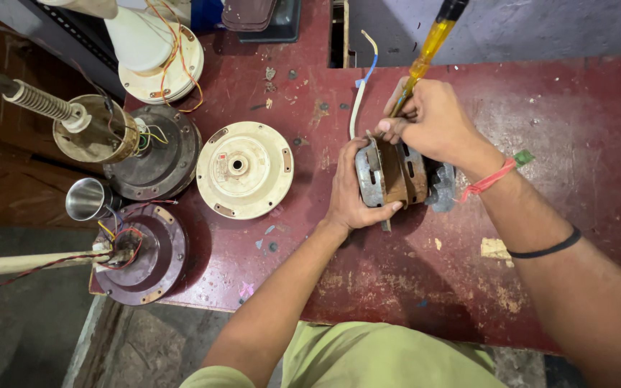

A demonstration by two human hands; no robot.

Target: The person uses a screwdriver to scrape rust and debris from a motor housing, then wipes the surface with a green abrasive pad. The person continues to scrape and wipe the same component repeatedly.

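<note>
On the worn red worktop [555, 108], your left hand [350, 190] wraps around the near end of a rusty small motor [400, 176], fingers closed on its casing. Your right hand [433, 122] grips a yellow-handled screwdriver [429, 47], its tip hidden behind your fingers, apparently at the motor's top. A white and blue wire [361, 93] trails beyond your hands; a cream fan housing [244, 169] lies just left of your left hand.
</note>
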